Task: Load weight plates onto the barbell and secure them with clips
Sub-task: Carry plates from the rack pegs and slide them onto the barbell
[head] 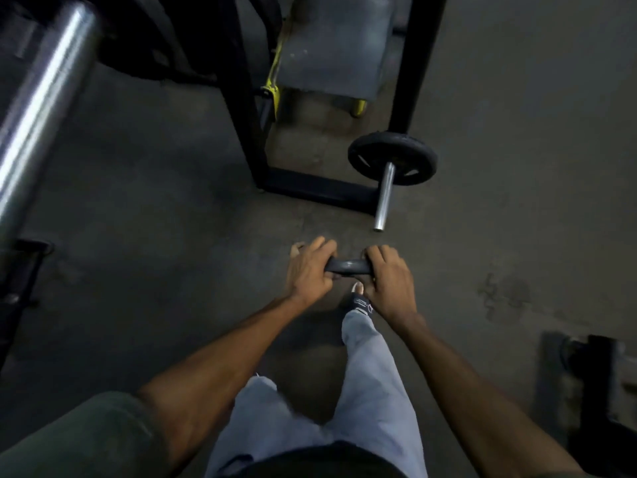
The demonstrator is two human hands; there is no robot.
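Observation:
A small dark weight plate (349,265) is seen edge-on between my two hands, held above the floor. My left hand (310,270) grips its left side with fingers curled over the rim. My right hand (387,277) grips its right side the same way. Ahead on the floor lies a barbell sleeve (385,196), chrome, its open end pointing toward me. One black plate (393,157) sits on that sleeve at the far end. The plate I hold is a short way in front of the sleeve's open end. No clip is visible.
A black bench frame (255,139) with a grey pad (336,46) stands beyond the barbell. A thick chrome bar (38,108) crosses the upper left. Dark equipment sits at the left edge (20,281) and at the lower right (593,391). My legs and one foot (358,298) are below the plate.

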